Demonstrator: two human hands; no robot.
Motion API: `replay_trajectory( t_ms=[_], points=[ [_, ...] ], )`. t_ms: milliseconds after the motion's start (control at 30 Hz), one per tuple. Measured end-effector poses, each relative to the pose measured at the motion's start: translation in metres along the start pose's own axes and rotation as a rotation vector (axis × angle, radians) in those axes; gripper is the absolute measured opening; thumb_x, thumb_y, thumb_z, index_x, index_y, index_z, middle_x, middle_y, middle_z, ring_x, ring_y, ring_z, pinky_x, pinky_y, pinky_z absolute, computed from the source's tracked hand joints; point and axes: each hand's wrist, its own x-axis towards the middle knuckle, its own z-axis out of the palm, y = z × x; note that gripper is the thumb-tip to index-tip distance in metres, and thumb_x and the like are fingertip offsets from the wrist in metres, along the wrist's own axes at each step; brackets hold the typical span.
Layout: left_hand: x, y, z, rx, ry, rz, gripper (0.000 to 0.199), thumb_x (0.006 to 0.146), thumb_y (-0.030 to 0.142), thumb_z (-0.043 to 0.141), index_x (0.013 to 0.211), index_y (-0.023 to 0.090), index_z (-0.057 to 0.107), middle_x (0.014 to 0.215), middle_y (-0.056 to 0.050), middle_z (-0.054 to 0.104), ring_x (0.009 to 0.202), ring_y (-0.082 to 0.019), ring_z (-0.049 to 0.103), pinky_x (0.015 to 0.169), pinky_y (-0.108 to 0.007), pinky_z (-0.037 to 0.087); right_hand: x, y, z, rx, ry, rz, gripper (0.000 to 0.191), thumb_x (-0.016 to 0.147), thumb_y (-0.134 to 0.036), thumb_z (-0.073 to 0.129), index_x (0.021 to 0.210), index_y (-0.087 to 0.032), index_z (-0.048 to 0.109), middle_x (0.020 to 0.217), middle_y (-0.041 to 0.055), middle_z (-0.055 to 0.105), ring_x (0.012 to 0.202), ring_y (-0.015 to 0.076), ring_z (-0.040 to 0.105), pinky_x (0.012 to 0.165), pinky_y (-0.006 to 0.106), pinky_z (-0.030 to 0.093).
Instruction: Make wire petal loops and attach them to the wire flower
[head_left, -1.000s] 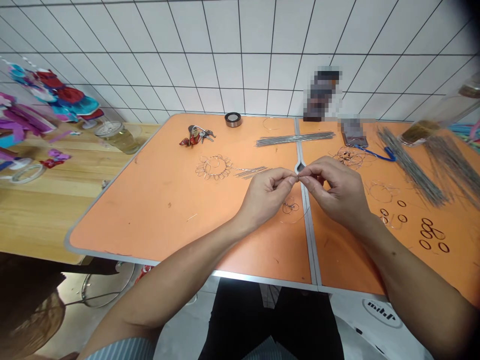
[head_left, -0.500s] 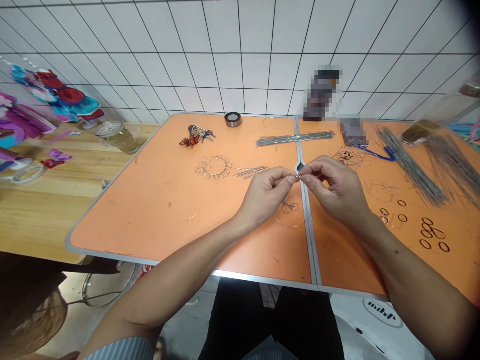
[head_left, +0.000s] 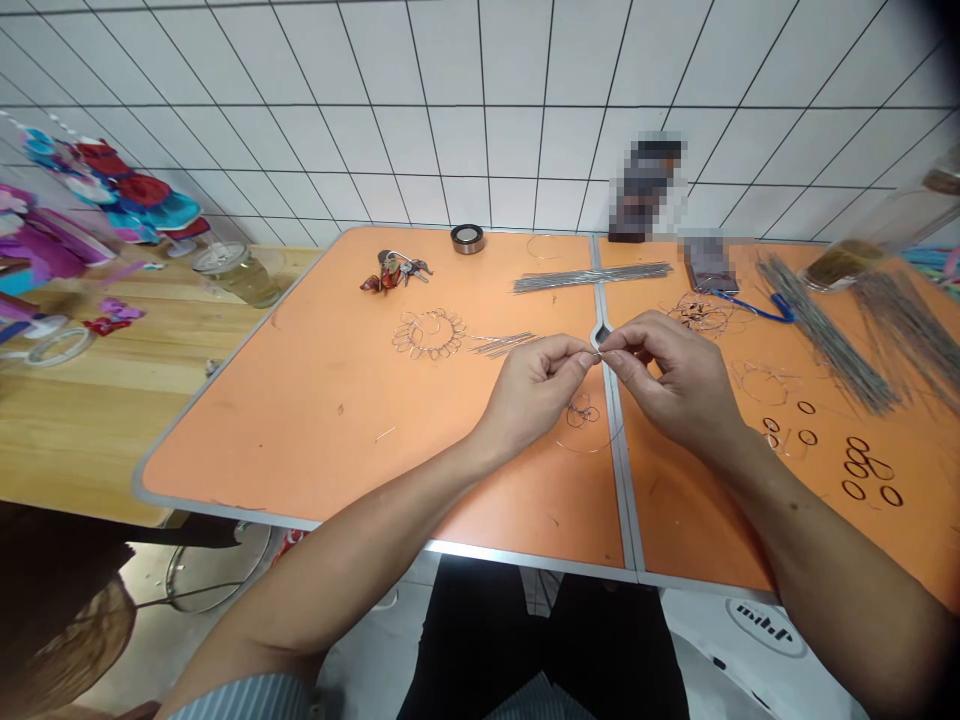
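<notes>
You are holding both hands together over the middle seam of the orange counter (head_left: 337,400). Your left hand (head_left: 529,390) and right hand (head_left: 671,380) are each pinching an end of a thin wire piece (head_left: 598,355), fingertips nearly touching, both grips clamped on it. The wire is trailing down into small loops (head_left: 581,412) hanging just above the counter beneath your hands. A wire flower shape (head_left: 427,333) is lying to the left, a bundle of straight wires (head_left: 589,277) beyond, and dark rings (head_left: 862,465) to the right.
</notes>
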Motion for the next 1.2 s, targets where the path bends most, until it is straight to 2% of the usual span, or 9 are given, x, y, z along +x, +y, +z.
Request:
replay_trajectory(
  t_ms=[400,667,933,1200],
  points=[
    [0.0007,-0.0008,-0.0005,0.004,-0.006,0.031,0.026,0.103,0.039,0.069,0.087,0.019,0.075,0.067,0.004,0.053,0.059,-0.009,0.047,0.057,-0.026,0.037,0.0004,0.0000,-0.0004,-0.007,-0.009,-0.009,0.011,0.106,-0.021,0.068,0.095,-0.022,0.072,0.088,0.0041,0.072,0.074,0.0134,0.060,0.067,0.030,0.046],
    [-0.0006,-0.0046,0.0007,0.066,0.029,0.058,0.027,0.102,0.041,0.069,0.089,0.018,0.078,0.070,0.002,0.058,0.061,-0.009,0.049,0.058,-0.026,0.039,-0.0002,0.0014,-0.0008,0.006,-0.044,0.021,0.012,0.106,-0.024,0.067,0.096,-0.022,0.072,0.088,0.0042,0.071,0.074,0.0137,0.060,0.067,0.031,0.047],
    [0.0000,-0.0040,0.0019,0.019,0.027,0.005,0.026,0.101,0.039,0.070,0.088,0.018,0.075,0.068,0.003,0.056,0.058,-0.009,0.049,0.055,-0.024,0.036,0.0001,-0.0009,0.0005,-0.017,-0.025,-0.044,0.012,0.107,-0.020,0.066,0.097,-0.021,0.072,0.088,0.0038,0.071,0.076,0.0132,0.060,0.068,0.030,0.047],
    [0.0006,-0.0029,0.0016,-0.045,0.008,-0.035,0.027,0.099,0.042,0.074,0.087,0.018,0.073,0.064,0.005,0.053,0.057,-0.008,0.046,0.054,-0.024,0.035,-0.0010,0.0013,0.0010,0.057,-0.035,0.046,0.013,0.106,-0.026,0.069,0.096,-0.022,0.074,0.090,0.0049,0.072,0.076,0.0145,0.063,0.067,0.030,0.048]
  ],
)
